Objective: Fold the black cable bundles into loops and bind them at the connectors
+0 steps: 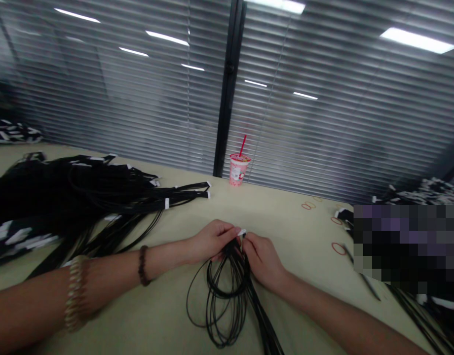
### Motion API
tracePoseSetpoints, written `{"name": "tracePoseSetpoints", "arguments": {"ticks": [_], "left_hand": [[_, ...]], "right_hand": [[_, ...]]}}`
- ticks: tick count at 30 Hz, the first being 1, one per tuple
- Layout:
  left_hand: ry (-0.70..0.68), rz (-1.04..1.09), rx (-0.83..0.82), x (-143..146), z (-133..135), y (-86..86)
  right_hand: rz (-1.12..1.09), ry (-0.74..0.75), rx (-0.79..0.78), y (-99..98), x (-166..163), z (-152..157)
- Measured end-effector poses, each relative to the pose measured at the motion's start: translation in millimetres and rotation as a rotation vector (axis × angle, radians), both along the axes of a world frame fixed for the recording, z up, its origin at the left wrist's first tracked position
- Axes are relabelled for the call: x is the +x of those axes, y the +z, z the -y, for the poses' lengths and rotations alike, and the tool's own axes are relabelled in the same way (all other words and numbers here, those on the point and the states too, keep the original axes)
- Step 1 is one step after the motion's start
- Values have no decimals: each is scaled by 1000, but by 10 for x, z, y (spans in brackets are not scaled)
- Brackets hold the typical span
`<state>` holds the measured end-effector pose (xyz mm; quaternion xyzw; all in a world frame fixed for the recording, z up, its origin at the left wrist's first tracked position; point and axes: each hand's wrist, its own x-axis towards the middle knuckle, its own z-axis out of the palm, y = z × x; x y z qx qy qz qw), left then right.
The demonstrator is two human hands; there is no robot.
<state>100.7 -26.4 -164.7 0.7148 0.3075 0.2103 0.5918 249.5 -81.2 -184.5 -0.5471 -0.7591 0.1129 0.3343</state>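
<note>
My left hand (214,240) pinches the upper end of a bundle of thin black cables (227,296), close to a small white connector (242,232). Just right of it, my right hand (262,254) is closed on the same bundle near that connector. Loops of cable hang below both hands, and a straighter strand group runs down toward the bottom edge. The fingertips of the two hands nearly meet, so exactly what lies between them is partly hidden.
A big heap of black cables with white ends (64,182) covers the table's left side. A pink cup (237,170) with a red straw stands by the blinds. Rubber bands (338,248) lie to the right, near more cables (408,308) and a pixelated patch.
</note>
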Motion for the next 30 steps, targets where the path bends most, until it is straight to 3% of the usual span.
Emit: {"name": "tracePoseSetpoints", "arguments": {"ticks": [5,11,15,19,22,24,28,30], "left_hand": [[1,42,-69,6,-26,0],[60,97,-169,-17,-121,-13],[77,151,-229,-33,-148,3],[85,193,-276,-39,-144,25],[100,196,-284,-38,-142,21],[94,199,-283,-35,-141,16],[78,197,-282,-27,-140,8],[98,198,-272,-24,-143,1]], "right_hand": [[-160,62,-51,56,25,-42],[-607,299,-650,207,345,-205],[-858,333,-789,221,622,-288],[-864,288,-907,200,745,-338],[-703,238,-936,222,739,-358],[-504,148,-781,262,691,-347],[-137,-162,98,352,450,-193],[-1,-98,315,360,283,-64]]}}
